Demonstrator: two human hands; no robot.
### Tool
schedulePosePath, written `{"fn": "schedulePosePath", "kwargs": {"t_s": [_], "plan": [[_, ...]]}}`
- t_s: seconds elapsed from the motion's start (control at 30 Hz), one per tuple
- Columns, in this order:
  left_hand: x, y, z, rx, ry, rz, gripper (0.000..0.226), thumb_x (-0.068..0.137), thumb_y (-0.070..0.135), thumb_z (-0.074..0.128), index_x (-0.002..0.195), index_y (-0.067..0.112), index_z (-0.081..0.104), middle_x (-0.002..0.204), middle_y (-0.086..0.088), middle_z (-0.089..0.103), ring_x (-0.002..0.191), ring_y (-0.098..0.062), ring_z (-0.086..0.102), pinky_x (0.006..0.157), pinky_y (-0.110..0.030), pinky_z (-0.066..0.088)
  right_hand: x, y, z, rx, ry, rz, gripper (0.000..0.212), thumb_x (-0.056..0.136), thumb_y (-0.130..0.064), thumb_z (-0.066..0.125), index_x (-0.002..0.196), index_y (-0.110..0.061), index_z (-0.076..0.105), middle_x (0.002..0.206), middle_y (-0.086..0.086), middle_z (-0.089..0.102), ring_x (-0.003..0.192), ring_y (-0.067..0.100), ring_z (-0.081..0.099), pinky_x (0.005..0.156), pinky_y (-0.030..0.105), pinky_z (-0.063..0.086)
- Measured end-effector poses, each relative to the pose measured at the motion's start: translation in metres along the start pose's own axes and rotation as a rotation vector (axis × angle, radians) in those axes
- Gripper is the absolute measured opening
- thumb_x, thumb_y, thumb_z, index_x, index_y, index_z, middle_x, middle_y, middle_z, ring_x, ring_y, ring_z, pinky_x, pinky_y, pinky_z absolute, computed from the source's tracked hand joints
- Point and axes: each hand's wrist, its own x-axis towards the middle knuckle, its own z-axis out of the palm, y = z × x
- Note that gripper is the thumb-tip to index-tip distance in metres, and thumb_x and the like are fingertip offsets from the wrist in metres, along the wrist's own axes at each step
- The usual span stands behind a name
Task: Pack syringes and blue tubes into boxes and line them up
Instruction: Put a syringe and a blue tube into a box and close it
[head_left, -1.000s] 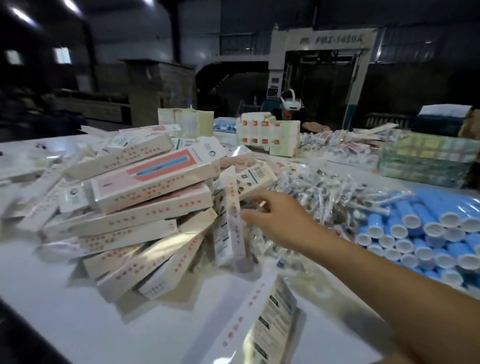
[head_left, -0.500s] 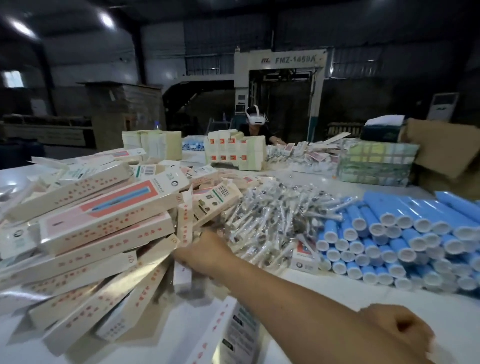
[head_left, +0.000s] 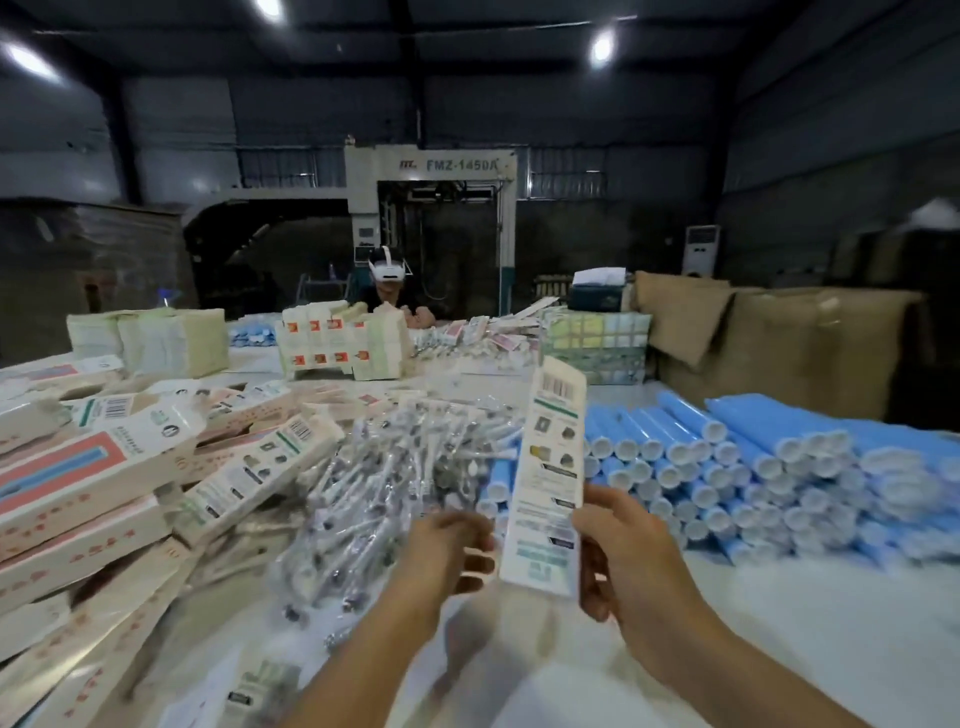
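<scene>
Dim hall, glaring ceiling lamps (head_left: 602, 48) (motion-blurred foreground, bowed edges)

2 hands are showing: the left hand (head_left: 451, 545) and the right hand (head_left: 621, 556), and 1 flat box (head_left: 551, 483) is standing upright between them. 1 heap of boxes (head_left: 104, 467) is lying on the left, 1 pile of bagged syringes (head_left: 384, 478) in the middle and 1 stack of blue tubes (head_left: 753, 467) on the right, each too many to count. 1 person (head_left: 387, 291) is sitting across the table (head_left: 779, 649).
</scene>
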Motion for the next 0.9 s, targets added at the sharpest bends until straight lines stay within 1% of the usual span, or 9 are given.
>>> {"fn": "schedulePosePath", "kwargs": {"t_s": [0.1,0.17,0.33,0.43,0.53,0.63,0.73,0.83,0.9], "plan": [[-0.003,0.006,0.009,0.004,0.202,0.11,0.033,0.095,0.044,0.05,0.104,0.015,0.061,0.089,-0.008,0.071,0.073,-0.025,0.068,0.066,-0.033,0.053,-0.015,0.015,-0.037,-0.114,0.068,0.05,0.016,0.089,-0.004,0.055,0.1,-0.015,0.053,0.048,0.003,0.061,0.036,0.015,0.047,0.035,0.022,0.034],[-0.004,0.006,0.034,0.21,0.1,0.132,0.042,0.084,0.059,0.054,0.111,0.026,0.054,0.099,-0.003,0.068,0.08,-0.021,0.07,0.068,-0.034,0.055,-0.021,0.029,-0.043,-0.183,0.039,0.063,0.021,0.087,-0.008,0.063,0.101,-0.016,0.05,0.055,0.001,0.066,0.039,0.014,0.054,0.036,0.022,0.038],[-0.002,-0.003,0.074,0.541,0.089,0.287,0.059,0.072,0.048,0.076,0.119,0.041,0.04,0.098,0.026,0.056,0.075,0.007,0.061,0.058,-0.012,0.046,-0.033,0.041,-0.042,-0.357,-0.09,0.005,0.026,0.078,-0.024,0.071,0.098,-0.023,0.054,0.078,0.006,0.064,0.053,0.014,0.057,0.047,0.024,0.044],[0.0,-0.01,0.077,0.676,0.152,0.273,0.081,0.074,0.043,0.076,0.142,0.031,0.033,0.119,0.019,0.053,0.089,0.001,0.057,0.071,-0.021,0.048,-0.032,0.028,-0.055,-0.533,-0.088,-0.078,0.007,0.08,-0.016,0.064,0.075,-0.021,0.062,0.068,0.0,0.062,0.055,0.012,0.054,0.05,0.021,0.043],[-0.005,-0.012,0.068,0.992,0.253,0.347,0.083,0.078,0.05,0.067,0.145,0.036,0.021,0.132,0.014,0.048,0.093,-0.007,0.052,0.069,-0.026,0.044,-0.005,-0.007,-0.079,-0.585,0.106,-0.266,0.03,0.083,-0.007,0.058,0.055,-0.018,0.06,0.052,-0.004,0.055,0.045,0.002,0.044,0.047,0.019,0.036],[-0.008,-0.02,0.062,1.339,0.295,0.425,0.086,0.084,0.055,0.054,0.149,0.035,0.001,0.136,0.015,0.038,0.113,-0.01,0.045,0.069,-0.025,0.037,0.051,-0.055,-0.102,-0.778,0.3,-0.425,0.02,0.09,-0.013,0.052,0.072,-0.01,0.06,0.068,0.002,0.058,0.056,0.009,0.047,0.05,0.021,0.037],[-0.006,-0.035,0.061,1.52,0.255,0.459,0.086,0.087,0.062,0.045,0.15,0.03,-0.005,0.145,0.01,0.028,0.128,-0.013,0.034,0.093,-0.028,0.037,0.114,-0.087,-0.115,-1.2,0.321,-0.303,0.016,0.097,-0.018,0.045,0.103,-0.007,0.055,0.105,0.012,0.058,0.088,0.028,0.055,0.066,0.03,0.039],[-0.007,-0.039,0.062,1.65,0.22,0.52,0.085,0.087,0.063,0.044,0.15,0.031,-0.002,0.147,0.006,0.026,0.13,-0.012,0.032,0.099,-0.032,0.032,0.155,-0.093,-0.117,-1.53,0.304,-0.103,0.016,0.097,-0.013,0.043,0.106,-0.004,0.053,0.112,0.014,0.058,0.1,0.032,0.057,0.069,0.033,0.041],[-0.009,-0.036,0.063,1.664,0.159,0.566,0.095,0.068,0.067,0.065,0.146,0.024,0.033,0.129,-0.003,0.051,0.112,-0.013,0.053,0.086,-0.03,0.044,0.171,-0.092,-0.111,-1.627,0.285,-0.05,0.017,0.095,-0.012,0.044,0.082,-0.005,0.052,0.086,0.008,0.056,0.083,0.027,0.057,0.066,0.033,0.042]]}}
